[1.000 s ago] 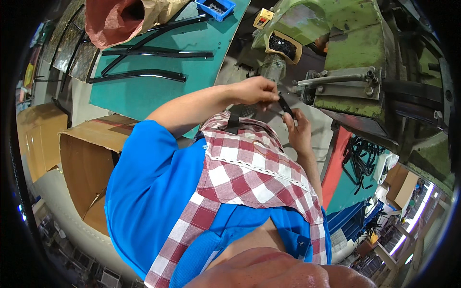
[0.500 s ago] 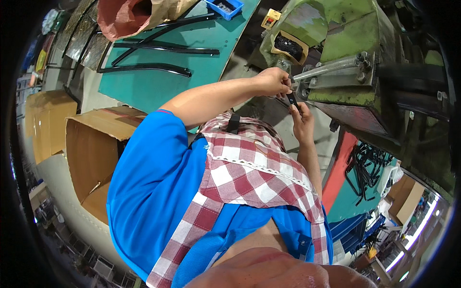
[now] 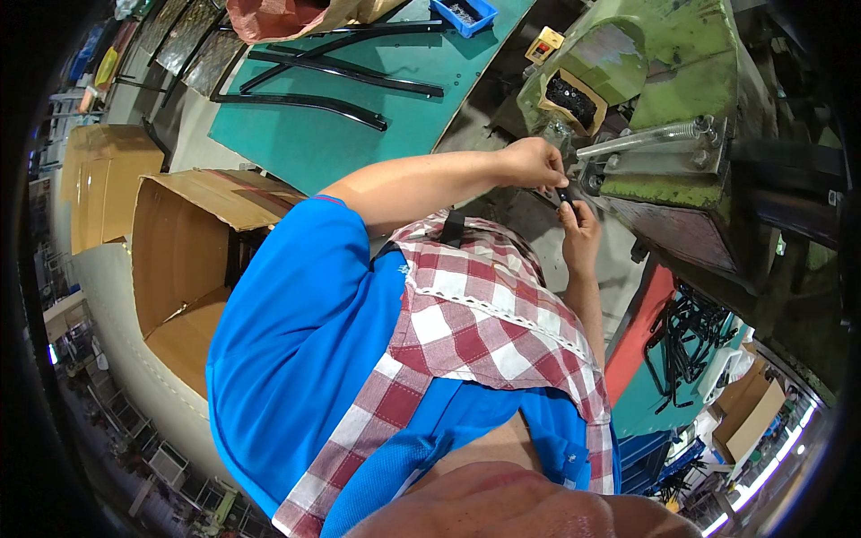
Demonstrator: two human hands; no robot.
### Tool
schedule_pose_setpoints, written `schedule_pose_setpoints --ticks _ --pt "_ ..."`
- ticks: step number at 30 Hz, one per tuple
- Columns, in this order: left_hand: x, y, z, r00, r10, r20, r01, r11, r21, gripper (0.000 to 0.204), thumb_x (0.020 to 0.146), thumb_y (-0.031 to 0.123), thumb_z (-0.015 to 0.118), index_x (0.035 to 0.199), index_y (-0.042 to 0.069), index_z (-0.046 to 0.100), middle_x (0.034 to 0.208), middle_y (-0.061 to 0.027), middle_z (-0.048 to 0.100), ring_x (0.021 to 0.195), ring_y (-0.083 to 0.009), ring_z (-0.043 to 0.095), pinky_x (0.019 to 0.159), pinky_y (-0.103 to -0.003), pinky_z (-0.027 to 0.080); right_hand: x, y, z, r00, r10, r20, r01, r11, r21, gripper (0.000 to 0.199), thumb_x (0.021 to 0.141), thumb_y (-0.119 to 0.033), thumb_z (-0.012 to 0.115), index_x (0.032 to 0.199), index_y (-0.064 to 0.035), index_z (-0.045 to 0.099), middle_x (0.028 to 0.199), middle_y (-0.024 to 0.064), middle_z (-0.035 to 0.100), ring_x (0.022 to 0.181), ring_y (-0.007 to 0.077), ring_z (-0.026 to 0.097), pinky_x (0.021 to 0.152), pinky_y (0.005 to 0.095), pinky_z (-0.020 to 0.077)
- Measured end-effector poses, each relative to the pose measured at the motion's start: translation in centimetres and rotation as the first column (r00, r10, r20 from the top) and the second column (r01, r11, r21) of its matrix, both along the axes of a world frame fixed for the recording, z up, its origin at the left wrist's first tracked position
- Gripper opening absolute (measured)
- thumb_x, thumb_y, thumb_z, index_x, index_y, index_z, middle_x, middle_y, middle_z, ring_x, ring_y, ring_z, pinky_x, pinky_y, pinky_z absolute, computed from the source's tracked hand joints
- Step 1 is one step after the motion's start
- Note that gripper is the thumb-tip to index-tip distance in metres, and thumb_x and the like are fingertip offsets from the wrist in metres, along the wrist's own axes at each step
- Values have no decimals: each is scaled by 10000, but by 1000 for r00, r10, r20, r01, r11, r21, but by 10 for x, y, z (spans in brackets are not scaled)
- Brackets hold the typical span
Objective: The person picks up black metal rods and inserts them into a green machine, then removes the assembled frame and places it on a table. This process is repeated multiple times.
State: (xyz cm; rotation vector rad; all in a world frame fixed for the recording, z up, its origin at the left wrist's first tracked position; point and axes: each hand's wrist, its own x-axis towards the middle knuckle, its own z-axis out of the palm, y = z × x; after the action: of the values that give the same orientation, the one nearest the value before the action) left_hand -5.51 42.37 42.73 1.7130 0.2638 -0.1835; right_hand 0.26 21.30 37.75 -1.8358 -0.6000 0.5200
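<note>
1. Open cardboard box at far left, standing beside the green bench, flaps up, inside bare.
2. On the bench's near edge: long black curved strips, several lying roughly parallel and running along the top.
3. Bench far edge: brown paper bag and a blue tray with small dark parts in it.
4. Left hand: arm crosses over the bench's right edge, fingers curled and closed at the green press machine. Fingertips sit at the small black part; the exact pinch is too small to make out.
5. Small black part: between the two hands, just below the machine's front, right of the bench.
6. Right hand: comes up from below, fingers closed on the lower end of the black part, thumb on top.
7. Machine: metal rod with spring sticks out just above both hands; a carton of black bits sits on its left side.
8. Lower right: pile of black bent parts on a second green surface, well apart from the hands.
</note>
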Motion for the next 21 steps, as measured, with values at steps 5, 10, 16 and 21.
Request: schedule_pose_setpoints --ticks 5,10,16,21 --pt "-42 54 -35 997 18 -70 27 805 592 516 799 378 737 1176 67 574 1033 -166 666 955 -305 640 810 -401 508 0 -2 -22 996 2 -86 9 993 121 219 949 -198 600 840 -8 599 744 -49 515 699 48 428 622 202 343" --pt "-145 203 -114 969 246 37 -51 51 997 257 807 83 561 1056 121 612 995 -132 606 975 -311 615 831 -434 513 -6 -4 -15 990 -42 -136 64 985 162 203 955 -174 591 848 -2 609 764 -42 542 724 49 453 650 194 356" --pt "-192 219 -120 931 360 -61 101 -92 991 198 881 183 521 1056 178 614 1126 -59 527 1151 -255 479 921 -416 399 1 -18 -19 996 -36 -78 44 994 99 199 959 -174 587 860 -4 613 755 -49 532 716 39 452 633 193 357" --pt "-163 175 -89 986 -20 166 -165 45 985 273 823 135 565 1095 135 586 1076 -78 533 1104 -265 497 930 -421 395 3 -26 -15 994 -94 47 97 993 -72 174 935 -172 620 971 -3 606 800 15 565 742 103 510 666 241 413"
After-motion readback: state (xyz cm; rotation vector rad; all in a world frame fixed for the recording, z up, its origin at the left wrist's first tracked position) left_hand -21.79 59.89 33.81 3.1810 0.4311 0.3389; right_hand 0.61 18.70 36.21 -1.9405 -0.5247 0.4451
